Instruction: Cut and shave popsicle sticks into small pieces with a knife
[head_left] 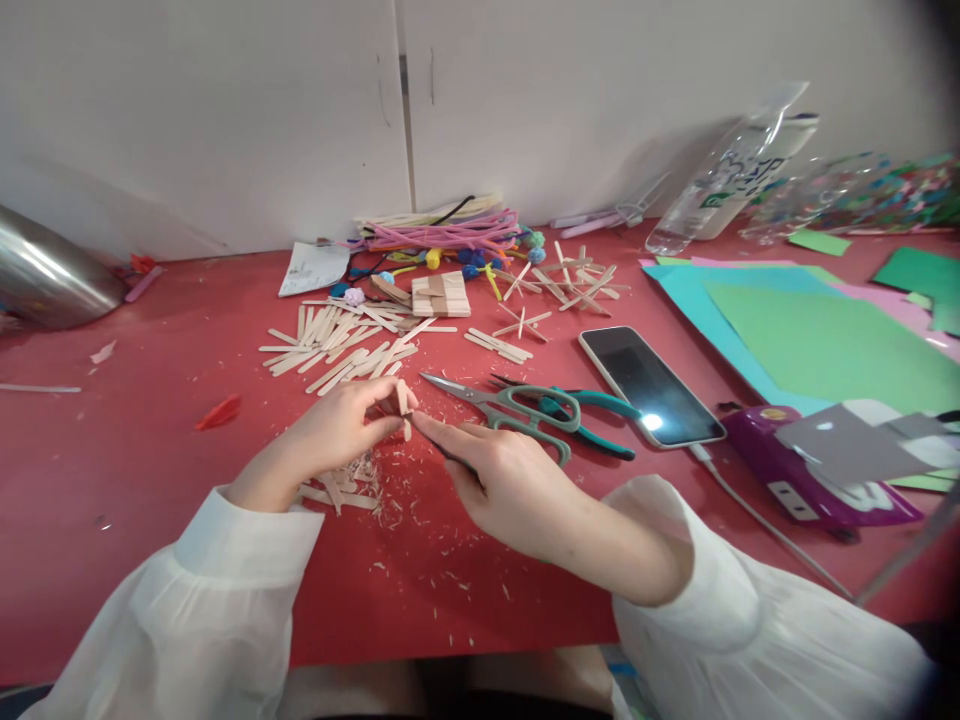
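My left hand (337,425) pinches a short piece of wooden craft stick (403,403) and holds it upright just above the red table (150,470). My right hand (487,470) meets it from the right, with the index finger stretched to the stick's lower end. Its other fingers curl round a thin dark tool (454,458) that is mostly hidden. Wood shavings (390,505) and cut stick pieces (337,490) lie under and in front of both hands. Grey-green scissors (517,410) rest just beyond my right hand.
A pile of craft sticks (337,345) lies behind the hands, with glued stick shapes (442,293), pipe cleaners (450,232) and pompoms further back. A phone (649,385) on a cable, coloured paper sheets (825,340), a purple device (810,465) and a plastic bottle (720,180) lie right.
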